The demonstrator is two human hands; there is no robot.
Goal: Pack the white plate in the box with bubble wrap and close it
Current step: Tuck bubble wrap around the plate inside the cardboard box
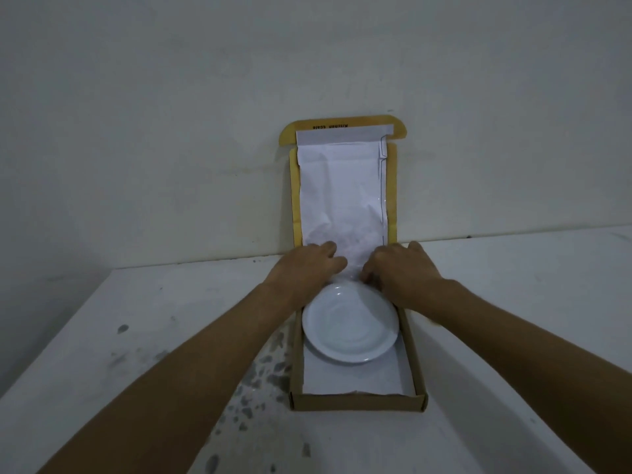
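While the white plate sits in the box, the bubble wrap looks pinched, hard to tell, by the curled left hand and right hand, so it's best pulled down evenly.

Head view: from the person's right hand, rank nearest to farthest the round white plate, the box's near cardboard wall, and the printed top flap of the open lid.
1. Round white plate, just below the right hand.
2. Printed top flap, up against the wall.
3. Near cardboard wall, closest to the camera.
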